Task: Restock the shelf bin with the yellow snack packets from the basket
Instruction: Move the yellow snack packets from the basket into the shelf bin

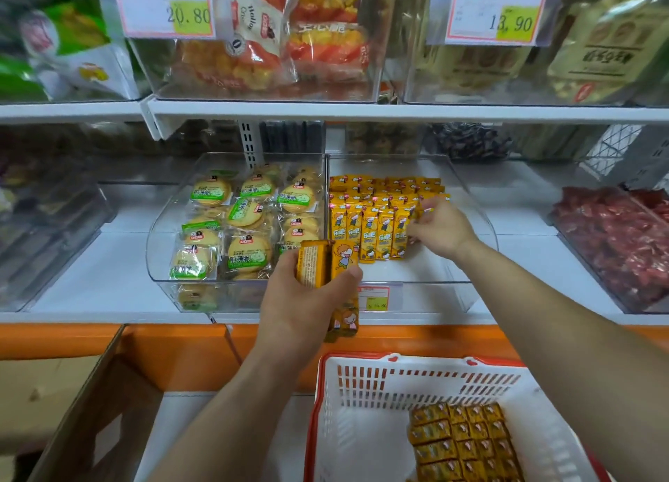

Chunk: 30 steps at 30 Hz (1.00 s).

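Basket point(327, 409) at 6 o'clock holds more yellow snack packets point(463, 442). Left hand point(304, 300) grip clamped on packet stack point(327, 264), long axes upright. Right hand point(440, 230) is nearer the shelf bin point(474, 206), grip at the standing row point(373, 228) end (clamped or not: can't tell). Open slot is 1 o'clock from the stack.

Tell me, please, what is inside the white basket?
The white basket holds yellow snack packets packed in rows on its right side; the floor to their left shows bare. Whatever lies beneath that top layer is covered.
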Tool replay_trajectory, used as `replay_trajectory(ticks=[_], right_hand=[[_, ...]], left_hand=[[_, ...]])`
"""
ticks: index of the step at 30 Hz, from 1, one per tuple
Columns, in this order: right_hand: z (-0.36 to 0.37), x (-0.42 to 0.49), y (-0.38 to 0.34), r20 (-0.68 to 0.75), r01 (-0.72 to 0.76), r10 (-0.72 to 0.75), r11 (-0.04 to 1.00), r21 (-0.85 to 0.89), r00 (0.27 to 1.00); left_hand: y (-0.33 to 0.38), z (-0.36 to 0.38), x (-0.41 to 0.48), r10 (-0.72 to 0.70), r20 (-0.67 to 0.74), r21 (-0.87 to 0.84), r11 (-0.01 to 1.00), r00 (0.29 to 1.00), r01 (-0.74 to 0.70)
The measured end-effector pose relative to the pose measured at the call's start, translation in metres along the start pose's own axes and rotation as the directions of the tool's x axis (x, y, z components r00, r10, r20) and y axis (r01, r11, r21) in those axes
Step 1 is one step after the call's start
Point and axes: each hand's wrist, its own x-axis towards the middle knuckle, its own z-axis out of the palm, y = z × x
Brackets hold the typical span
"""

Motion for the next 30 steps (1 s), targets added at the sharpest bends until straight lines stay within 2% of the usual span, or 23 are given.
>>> replay_trajectory(ticks=[3, 7, 10, 14, 19, 22, 26, 30], right_hand=[[-0.023, -0.054, -0.010, -0.011, 0.087, -0.087, 0.969, 0.230, 0.996], [-0.052, -0.146, -0.017, 0.242, 0.119, -0.257, 0.875, 0.470, 0.936], [-0.062, -0.188, -0.016, 0.306, 0.098, -0.297, 0.843, 0.529, 0.904], [-0.060, -0.197, -0.012, 0.260, 0.100, -0.270, 0.847, 0.522, 0.927], [-0.067, -0.199, -0.001, 0.339, -0.081, -0.252, 0.683, 0.726, 0.906], [-0.071, -0.198, 0.004, 0.361, -0.125, -0.245, 0.649, 0.751, 0.900], [-0.072, -0.195, 0.007, 0.284, -0.128, -0.159, 0.620, 0.774, 0.946], [-0.075, -0.183, 0.009, 0.094, -0.002, -0.110, 0.639, 0.769, 0.989]], left_hand=[[0.003, 0.008, -0.003, -0.021, 0.030, -0.025, 0.999, 0.999, 0.022], [0.007, 0.029, -0.011, -0.072, 0.104, -0.046, 0.996, 0.992, 0.077], [0.009, 0.047, -0.023, -0.094, 0.166, -0.050, 0.993, 0.982, 0.103], [0.010, 0.067, -0.039, -0.093, 0.200, -0.061, 0.992, 0.975, 0.107], [0.011, 0.073, -0.046, -0.147, 0.206, -0.126, 0.976, 0.967, 0.175], [0.010, 0.072, -0.046, -0.193, 0.198, -0.138, 0.965, 0.961, 0.223], [0.007, 0.068, -0.040, -0.180, 0.126, -0.073, 0.979, 0.976, 0.190], [0.010, 0.058, -0.032, -0.154, 0.117, -0.056, 0.985, 0.981, 0.161]])
